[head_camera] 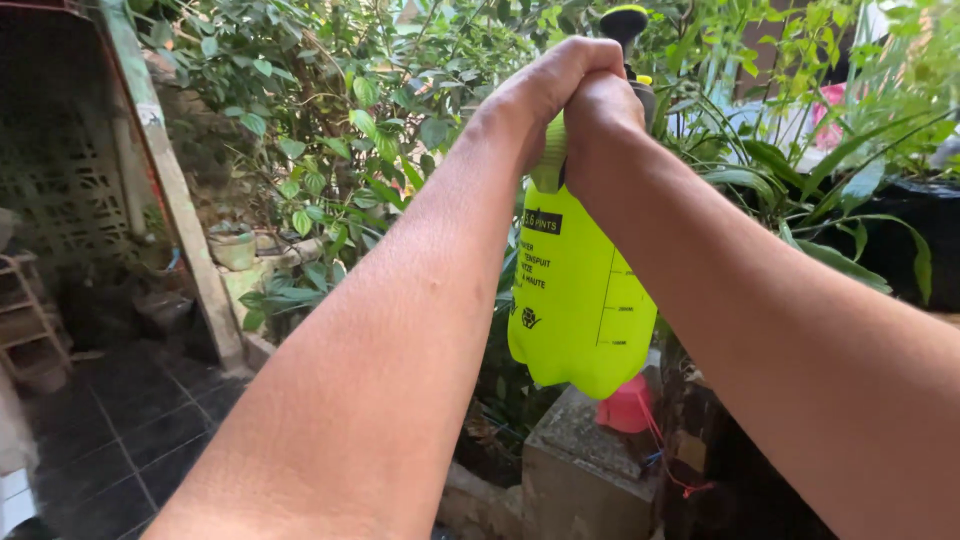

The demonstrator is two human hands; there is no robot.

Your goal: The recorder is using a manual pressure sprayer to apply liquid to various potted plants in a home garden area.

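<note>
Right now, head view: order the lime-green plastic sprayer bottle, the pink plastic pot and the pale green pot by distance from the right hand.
1. Lime-green plastic sprayer bottle: gripped at its top by the right hand.
2. Pink plastic pot: below the bottle, on a concrete block.
3. Pale green pot: far left, by the wooden post.

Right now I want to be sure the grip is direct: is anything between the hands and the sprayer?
Nothing visible. The left hand and right hand both close bare around the top handle of the yellow-green pressure sprayer, held up before the leafy plants.
</note>
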